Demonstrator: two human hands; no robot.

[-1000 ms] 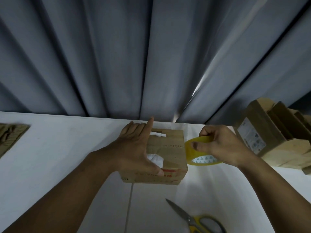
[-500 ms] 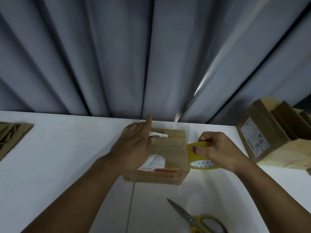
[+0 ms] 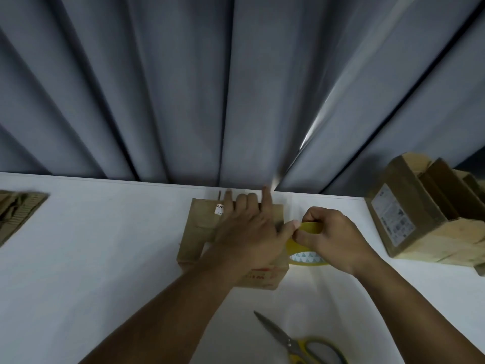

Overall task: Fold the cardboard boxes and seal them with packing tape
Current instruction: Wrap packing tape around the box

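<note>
Two hands tend the probably light, crushable cardboard box [image 3: 199, 232] mid-table [image 3: 105, 258]: left hand [image 3: 249, 232] presses its top, fingers straight, the safest hold; right hand [image 3: 333, 240], at 3 o'clock, pinches the tape roll [image 3: 305, 258].

Scissors [image 3: 288, 342] with yellow handles lay on the white surface [image 3: 105, 258] close to me, blades shut, pointing away and left. Behind the surface hung a grey pleated curtain [image 3: 183, 88].

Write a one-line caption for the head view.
Left hand presses flat on a small cardboard box while the right hand grips a yellow tape roll beside it; scissors lie nearby.
</note>
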